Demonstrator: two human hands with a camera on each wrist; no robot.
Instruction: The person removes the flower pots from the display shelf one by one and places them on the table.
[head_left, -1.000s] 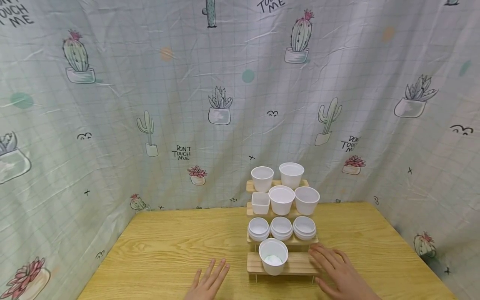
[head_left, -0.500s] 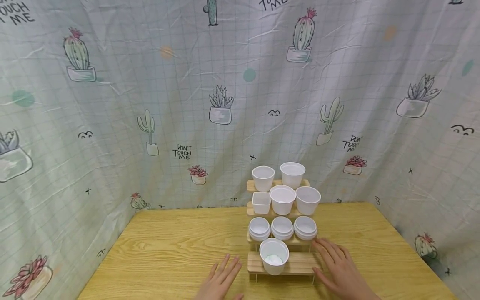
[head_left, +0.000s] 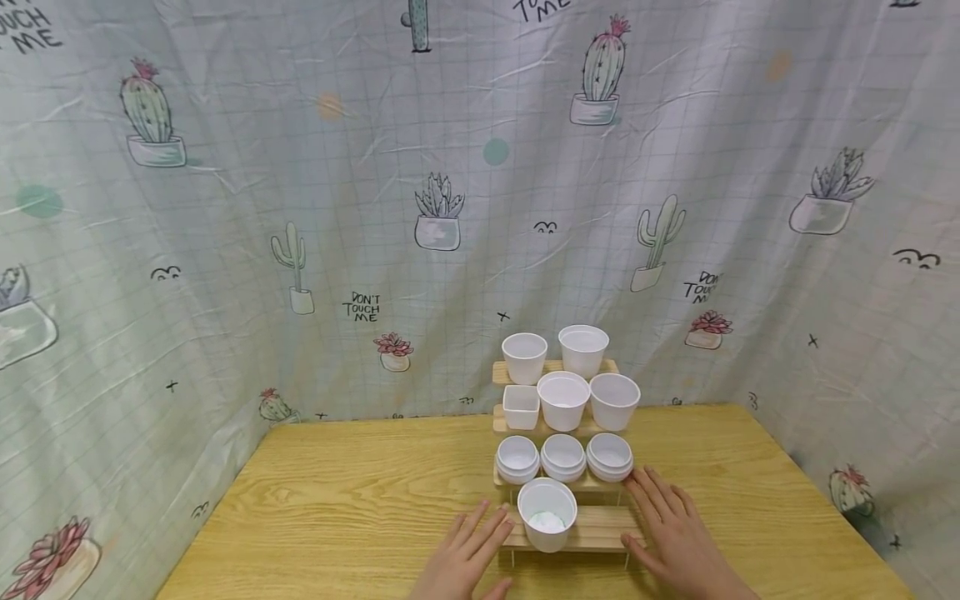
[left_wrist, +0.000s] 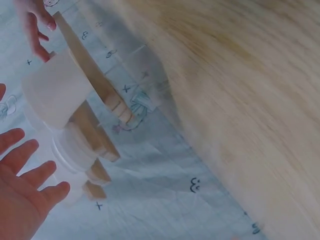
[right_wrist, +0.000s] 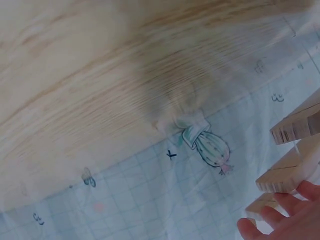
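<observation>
A stepped wooden stand (head_left: 600, 527) carries white plastic cups on several levels. On its lowest step is a round white cup (head_left: 549, 542) with something pale in the bottom. My left hand (head_left: 461, 557) is at the left end of that step, fingers extended, fingertips overlapping the board's end in the head view. The left wrist view shows this hand (left_wrist: 25, 190) with its fingers spread beside the cups. My right hand (head_left: 678, 537) is at the stand's right side, fingers extended. In the right wrist view, its fingertips (right_wrist: 285, 202) are right at the end of a wooden step (right_wrist: 280, 172).
Three short round tubs (head_left: 563, 458) line the second step. Above them sit a square cup (head_left: 521, 408) and larger round cups (head_left: 615, 402), with two more on top. The wooden table (head_left: 360, 475) meets a cactus-printed curtain (head_left: 360, 208) behind and at both sides.
My left hand has moved right and slightly up to the left end of the stand's lowest step. The right hand has shifted slightly forward along the right side. The cups have stayed put.
</observation>
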